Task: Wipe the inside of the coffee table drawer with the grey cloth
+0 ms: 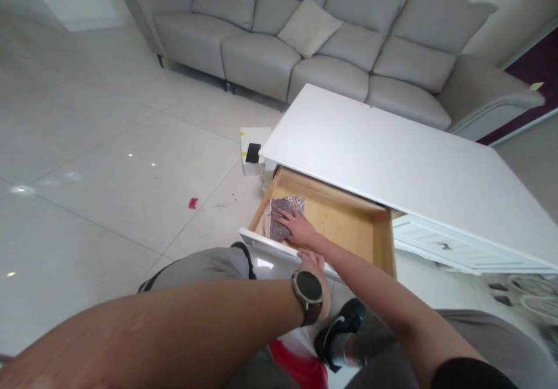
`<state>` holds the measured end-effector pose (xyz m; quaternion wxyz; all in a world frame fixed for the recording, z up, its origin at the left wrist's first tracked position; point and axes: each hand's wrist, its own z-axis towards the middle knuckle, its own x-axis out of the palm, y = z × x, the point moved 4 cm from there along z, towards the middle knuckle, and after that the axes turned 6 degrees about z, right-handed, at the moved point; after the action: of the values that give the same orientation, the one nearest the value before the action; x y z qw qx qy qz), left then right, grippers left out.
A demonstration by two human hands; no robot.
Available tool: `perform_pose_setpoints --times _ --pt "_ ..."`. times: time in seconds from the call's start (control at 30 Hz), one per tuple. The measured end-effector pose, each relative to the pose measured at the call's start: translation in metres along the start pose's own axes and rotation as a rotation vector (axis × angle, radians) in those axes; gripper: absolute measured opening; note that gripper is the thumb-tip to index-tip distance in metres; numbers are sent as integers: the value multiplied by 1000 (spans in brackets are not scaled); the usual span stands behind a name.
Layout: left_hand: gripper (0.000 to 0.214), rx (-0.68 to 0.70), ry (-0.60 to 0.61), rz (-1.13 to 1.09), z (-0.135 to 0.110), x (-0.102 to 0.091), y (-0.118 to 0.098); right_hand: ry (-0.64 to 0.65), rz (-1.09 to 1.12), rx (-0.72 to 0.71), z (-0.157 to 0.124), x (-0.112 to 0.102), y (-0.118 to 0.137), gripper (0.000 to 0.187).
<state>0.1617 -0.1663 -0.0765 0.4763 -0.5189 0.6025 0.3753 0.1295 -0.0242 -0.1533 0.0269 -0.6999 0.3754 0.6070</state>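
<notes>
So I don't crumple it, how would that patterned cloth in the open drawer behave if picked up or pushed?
The patterned cloth is probably floppy, since it looks like soft, layered fabric. It's likely light, being a small, thin-looking bundle. It may slide when pushed, because the drawer bottom looks smooth and flat.

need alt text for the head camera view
A person's right hand lies spread on patterned cloth inside an open drawer; the left hand, with a watch at its wrist, touches the drawer's front edge. The drawer juts from a white table before a grey sofa.
</notes>
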Motion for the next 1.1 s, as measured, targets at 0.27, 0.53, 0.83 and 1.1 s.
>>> perform_pose_setpoints --times 0.27,0.53,0.83,1.1 --pt "43 -16 8 -39 -4 -6 3 -77 114 10 -13 1 -16 90" --pt "43 33 119 81 -7 -19 5 -109 132 33 -8 -1 -13 93" --pt "40 -25 29 64 -3 -7 4 -125 132 66 -9 -2 -15 88" --pt "42 -14 143 108 2 -7 2 -130 132 88 -9 -1 -18 85"
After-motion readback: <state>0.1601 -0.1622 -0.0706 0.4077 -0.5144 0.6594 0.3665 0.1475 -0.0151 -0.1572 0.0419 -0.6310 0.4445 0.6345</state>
